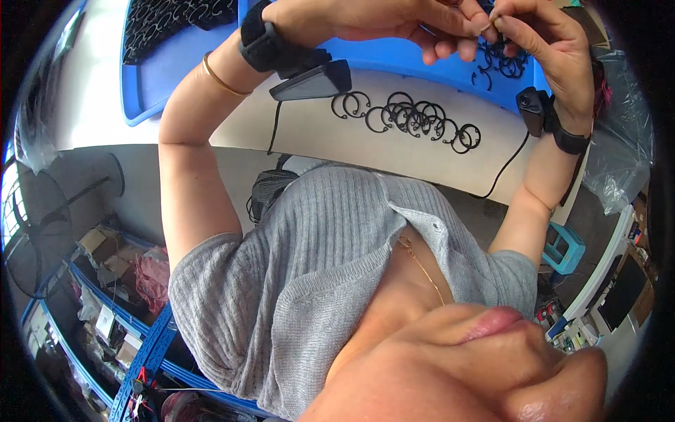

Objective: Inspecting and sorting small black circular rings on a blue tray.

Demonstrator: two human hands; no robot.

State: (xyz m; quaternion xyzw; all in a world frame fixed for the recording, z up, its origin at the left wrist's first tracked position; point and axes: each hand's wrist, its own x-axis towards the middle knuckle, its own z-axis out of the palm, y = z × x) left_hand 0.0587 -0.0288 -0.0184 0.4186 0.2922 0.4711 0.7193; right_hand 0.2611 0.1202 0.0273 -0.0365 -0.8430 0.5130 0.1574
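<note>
My left hand [439, 24] and my right hand [552, 39] come close together at the top of the head view, over a blue tray. Fingertips and thumbs are pinched where the two hands meet. What they hold there, if anything, is too small and too covered to make out. Just below and beside my right hand, several black retaining rings [512, 65] lie in the blue tray [394, 58]. Nearer my body, an overlapping row of black open rings with small eyelet ends [416, 118] rests on the white table [309, 133].
At the upper left, a blue tray [151, 88] holds rows of packed black rings [176, 24]. Dark cables [275, 130] hang from devices strapped to both wrists. Clear plastic sheeting [619, 133] lies at the right. A turquoise stool [564, 248] stands below the table.
</note>
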